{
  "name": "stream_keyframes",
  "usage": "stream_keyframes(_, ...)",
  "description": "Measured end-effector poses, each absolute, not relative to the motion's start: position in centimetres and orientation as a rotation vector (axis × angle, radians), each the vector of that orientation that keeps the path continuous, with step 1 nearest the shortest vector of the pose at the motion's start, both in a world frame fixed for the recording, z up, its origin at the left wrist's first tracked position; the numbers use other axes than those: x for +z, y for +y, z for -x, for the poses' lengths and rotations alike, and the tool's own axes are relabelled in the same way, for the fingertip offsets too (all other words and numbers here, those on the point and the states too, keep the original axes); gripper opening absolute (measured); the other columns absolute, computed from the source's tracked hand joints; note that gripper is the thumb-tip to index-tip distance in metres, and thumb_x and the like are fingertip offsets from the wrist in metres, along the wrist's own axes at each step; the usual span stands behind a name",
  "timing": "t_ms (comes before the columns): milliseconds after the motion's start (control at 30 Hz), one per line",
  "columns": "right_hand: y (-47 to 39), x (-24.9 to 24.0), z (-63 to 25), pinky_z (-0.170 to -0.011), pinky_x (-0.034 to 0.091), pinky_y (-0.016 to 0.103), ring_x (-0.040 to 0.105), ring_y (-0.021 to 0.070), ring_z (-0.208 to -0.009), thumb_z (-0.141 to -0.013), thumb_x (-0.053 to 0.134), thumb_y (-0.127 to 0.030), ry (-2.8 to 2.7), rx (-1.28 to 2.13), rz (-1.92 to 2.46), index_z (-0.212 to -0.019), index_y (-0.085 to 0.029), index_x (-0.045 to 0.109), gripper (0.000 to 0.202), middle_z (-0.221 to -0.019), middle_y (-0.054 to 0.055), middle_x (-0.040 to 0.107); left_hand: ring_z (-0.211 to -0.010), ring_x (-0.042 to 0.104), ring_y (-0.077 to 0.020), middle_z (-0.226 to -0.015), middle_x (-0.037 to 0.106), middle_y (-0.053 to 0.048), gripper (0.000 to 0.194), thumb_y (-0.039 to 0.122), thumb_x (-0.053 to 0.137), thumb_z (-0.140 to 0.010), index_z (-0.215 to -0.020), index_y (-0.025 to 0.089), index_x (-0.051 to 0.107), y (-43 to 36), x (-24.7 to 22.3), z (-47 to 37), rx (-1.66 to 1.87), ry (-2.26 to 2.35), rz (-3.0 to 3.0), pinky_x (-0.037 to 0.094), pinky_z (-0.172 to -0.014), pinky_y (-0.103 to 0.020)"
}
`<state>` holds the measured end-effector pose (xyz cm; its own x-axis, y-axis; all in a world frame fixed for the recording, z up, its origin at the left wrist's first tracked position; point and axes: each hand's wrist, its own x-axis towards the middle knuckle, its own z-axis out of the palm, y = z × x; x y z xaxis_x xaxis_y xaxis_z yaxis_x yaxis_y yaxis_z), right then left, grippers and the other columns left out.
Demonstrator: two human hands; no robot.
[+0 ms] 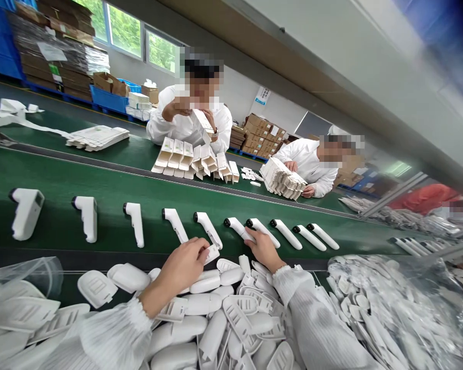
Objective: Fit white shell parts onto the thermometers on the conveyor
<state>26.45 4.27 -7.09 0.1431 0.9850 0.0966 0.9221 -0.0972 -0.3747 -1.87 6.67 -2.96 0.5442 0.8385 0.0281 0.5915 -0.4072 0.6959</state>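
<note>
left hand (187,263) is out over the near edge of the long green conveyor surface (100,190), fingers curled around the butt end of a white plastic handheld thermometer body (209,234) that lies on the belt, a small white piece pinched at its base. right hand (263,249) is further along, fingers pressed down on the handle of the next white thermometer body (239,229), gripping it against the belt. both sleeves are white and ribbed at the cuff. the belt carries a whole row of these white gun-shaped bodies, spaced apart to the left and packed closer to the right, all lying flat with dark tips pointing away. below the hands, a heap of white moulded plastic shell covers (224,318) fills the near side, touching both forearms. to the right, a clear plastic bag of small white parts (389,303). beyond the belt a second green surface holds a row of open cream cardboard cartons (195,159) and a flat stack of folded white cartons (98,137). two people in white coats sit across it, one holding a carton up, the other with hands on a fanned stack of white cartons (283,180). behind them, brown cardboard boxes (260,133), blue crates and windows showing green outside.
</note>
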Motion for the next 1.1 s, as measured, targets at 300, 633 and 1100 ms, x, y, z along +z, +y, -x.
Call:
stream_keyframes(300,2.2,-2.8,-22.3,-0.105,0.042,0.044,0.050,0.0291,-0.127,-0.090,0.059,-0.047,-1.717,0.532,1.633,-0.134,-0.025,0.059,0.049,-0.136,0.010,0.057,-0.077,0.063,-0.0185,-0.084,0.064,-0.003,0.032,0.036,0.063,-0.075,-0.100,0.018,0.057,6.3,-2.5,1.0,0.714,0.820,-1.086,0.052,-0.075,-0.034)
stream_keyframes(633,4.6,-3.2,-18.6,-0.067,0.049,0.028,0.058,0.0144,-0.070,-0.076,0.075,-0.038,-1.206,1.084,1.268,-0.106,-0.023,0.068,0.035,-0.085,0.000,0.066,-0.090,0.064,-0.0272,-0.100,0.066,-0.008,0.016,0.033,0.046,-0.090,-0.099,0.022,0.054,5.0,-1.4,2.5,0.428,1.045,-2.170,0.047,-0.073,-0.038)
stream_keyframes(1100,5.7,-7.7,-23.2,-0.092,0.047,0.036,0.063,0.0290,-0.108,-0.095,0.050,-0.027,-1.980,0.202,2.128,-0.146,-0.017,0.047,0.051,-0.117,0.016,0.068,-0.076,0.058,-0.0207,-0.087,0.064,-0.003,0.008,0.022,0.048,-0.087,-0.086,0.021,0.057,4.9,-0.1,3.7,0.116,0.953,-2.252,0.037,-0.061,-0.030)
